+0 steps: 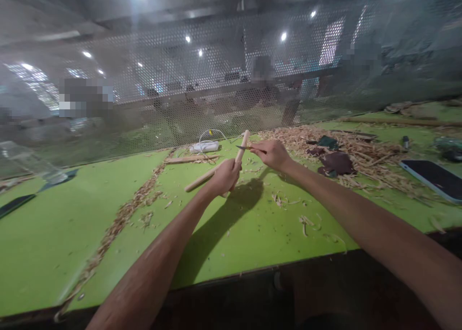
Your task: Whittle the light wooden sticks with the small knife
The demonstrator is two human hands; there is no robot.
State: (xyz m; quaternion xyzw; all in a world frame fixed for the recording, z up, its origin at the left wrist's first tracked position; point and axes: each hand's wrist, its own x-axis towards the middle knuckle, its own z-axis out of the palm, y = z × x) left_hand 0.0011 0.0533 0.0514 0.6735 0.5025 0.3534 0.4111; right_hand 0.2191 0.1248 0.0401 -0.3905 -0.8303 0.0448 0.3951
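Phone point(435, 180): no lettering legible
Clear bottle point(32, 162): no label readable
Counter point(94, 190): no numbers or signs legible

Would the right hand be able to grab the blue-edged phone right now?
Probably not: the right hand is gripping a small knife, though nothing seems to cover the phone.

The left forearm point(155, 253) and right forearm point(361, 214) are bare along all the length in view, slim and smoothly tapering towards the wrists, with the left grip point(226, 177) and right grip point(275, 154) equally bare, fingers curled.
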